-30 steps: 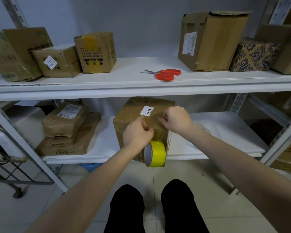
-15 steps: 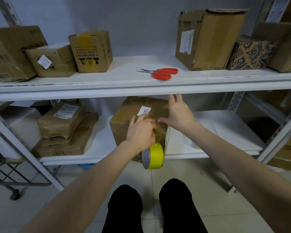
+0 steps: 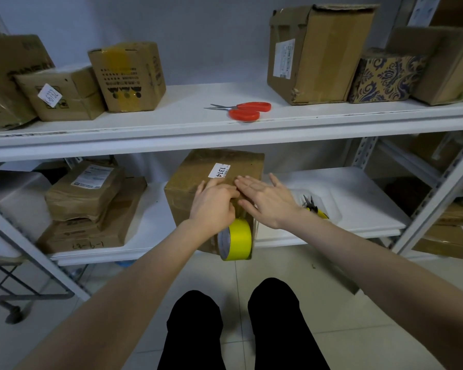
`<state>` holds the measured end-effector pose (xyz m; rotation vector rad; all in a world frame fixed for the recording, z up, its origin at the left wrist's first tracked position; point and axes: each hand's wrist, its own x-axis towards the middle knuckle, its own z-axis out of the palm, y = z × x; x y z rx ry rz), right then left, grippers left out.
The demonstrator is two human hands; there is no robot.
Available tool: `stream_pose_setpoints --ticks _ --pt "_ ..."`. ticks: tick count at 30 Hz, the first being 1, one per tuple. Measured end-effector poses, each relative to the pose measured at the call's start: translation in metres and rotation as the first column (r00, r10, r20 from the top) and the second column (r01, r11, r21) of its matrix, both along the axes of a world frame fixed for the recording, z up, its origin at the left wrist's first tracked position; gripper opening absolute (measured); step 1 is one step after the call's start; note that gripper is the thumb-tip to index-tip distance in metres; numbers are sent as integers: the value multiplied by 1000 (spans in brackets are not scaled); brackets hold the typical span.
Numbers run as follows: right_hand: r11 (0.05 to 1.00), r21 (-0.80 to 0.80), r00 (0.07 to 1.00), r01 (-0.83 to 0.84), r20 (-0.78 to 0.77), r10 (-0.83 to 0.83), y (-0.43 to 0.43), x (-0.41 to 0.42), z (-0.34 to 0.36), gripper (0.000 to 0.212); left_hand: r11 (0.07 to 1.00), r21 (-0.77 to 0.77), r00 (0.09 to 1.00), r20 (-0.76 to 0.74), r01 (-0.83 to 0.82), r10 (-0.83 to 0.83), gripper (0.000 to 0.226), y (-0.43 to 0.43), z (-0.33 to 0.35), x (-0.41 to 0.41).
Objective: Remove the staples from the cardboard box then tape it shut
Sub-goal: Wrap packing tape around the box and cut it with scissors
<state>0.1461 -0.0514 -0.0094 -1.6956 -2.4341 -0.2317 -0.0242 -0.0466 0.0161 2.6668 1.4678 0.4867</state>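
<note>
Now left fingers [image 3: 223, 193] grip sideways-axis tape roll [image 3: 238, 239]; right fingers [image 3: 246, 182] flat on box [image 3: 191, 177].

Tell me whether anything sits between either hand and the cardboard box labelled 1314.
Nothing visible does. The right hand lies flat on top of the cardboard box. The left hand rests at its front top edge, with the yellow tape roll just below that hand, in front of the box.

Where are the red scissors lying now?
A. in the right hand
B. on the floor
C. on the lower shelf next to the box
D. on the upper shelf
D: the red scissors lie on the upper shelf; the right hand rests flat and empty on the box below.
</note>
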Motion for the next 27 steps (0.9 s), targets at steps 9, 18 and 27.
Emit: stream_pose_setpoints --ticks 9,18,27 --pt "985 -56 985 165 66 -161 18 -9 3 60 990 95 995 19 -99 98 29 -3 -2 -2" --pt "990 -116 995 74 76 -66 24 -14 11 69 589 -793 779 269 -153 566 61 -3 -19 7" --pt "987 -157 995 34 96 -19 28 -11 18 73 583 -800 744 303 -141 596 48 14 -11 0"
